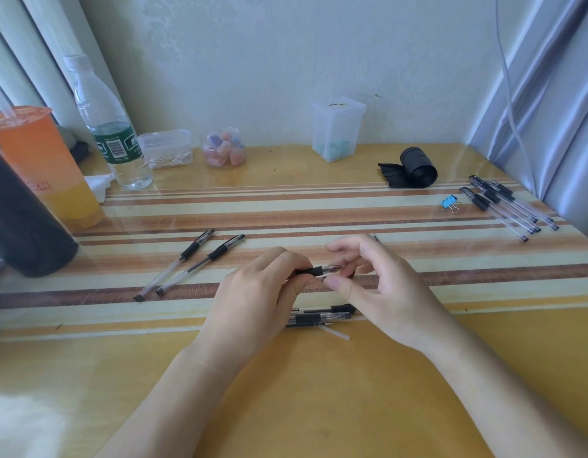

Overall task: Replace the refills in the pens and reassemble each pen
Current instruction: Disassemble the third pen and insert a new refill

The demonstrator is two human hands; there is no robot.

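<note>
Left hand: the left hand [262,292] curls around the black rubber grip of the held pen [319,270], keeping it level just above the striped desk [319,391]
Right hand: the right hand [378,285] meets the pen's clear front end, thumb below and fingers bent over it, in what looks like a pinch on the tip section; the exact contact is partly hidden
Step in hand: judged from the grasp, the tip section is being screwed on or off; which way cannot be told
Two pens on the left: the two pens on the left [186,264] lie side by side, whole and without caps, well apart from the hands; probably one sorted batch
Pens under the hands: the pens under the hands [322,315] lie close together near the desk's front, with a short clear tube [335,332] just beside them, maybe a loose part
Pen pile: the pen pile [507,206] sits at the far right near a blue binder clip [450,202], several pens in a heap
Progress: mid-task at best; one pen is open to work and several groups wait, and which of them already hold new refills cannot be told
</note>
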